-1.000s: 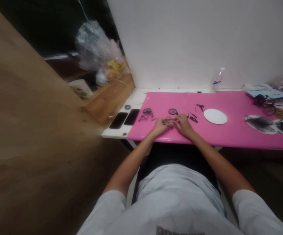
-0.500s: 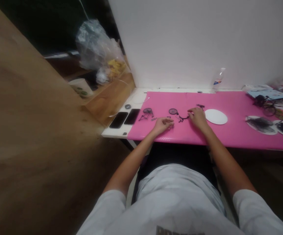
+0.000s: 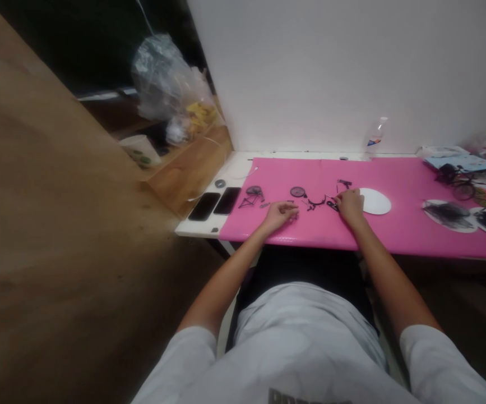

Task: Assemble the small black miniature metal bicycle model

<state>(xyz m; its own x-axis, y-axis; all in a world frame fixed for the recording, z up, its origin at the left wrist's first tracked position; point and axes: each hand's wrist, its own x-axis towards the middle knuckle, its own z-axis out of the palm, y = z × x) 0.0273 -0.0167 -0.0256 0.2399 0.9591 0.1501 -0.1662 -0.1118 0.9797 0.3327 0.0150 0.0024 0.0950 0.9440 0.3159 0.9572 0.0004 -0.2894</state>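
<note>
My left hand [image 3: 282,215] rests low over the pink mat, its fingers curled together around a small dark part [image 3: 295,216] that barely shows at the tips. Close to the white oval plate [image 3: 376,201], my right hand [image 3: 350,206] has its fingers drawn together. A thin light sliver shows at its fingertips, too small to name. Beside them lies a small black part [image 3: 332,205]. Between the hands are a curved black piece [image 3: 317,202] and a toy bicycle wheel [image 3: 297,192]. A toy bicycle frame with a wheel [image 3: 253,196] lies farther left.
Two phones [image 3: 204,206] lie at the table's left end. A clear bottle [image 3: 377,133] stands by the wall. To the right are plates of black parts [image 3: 448,215], an assembled toy bicycle [image 3: 457,180] and plastic packets. A wooden panel [image 3: 58,224] rises on the left.
My right hand has shifted right, towards the white plate, uncovering the small black part beside its fingers. The left hand stays almost still.
</note>
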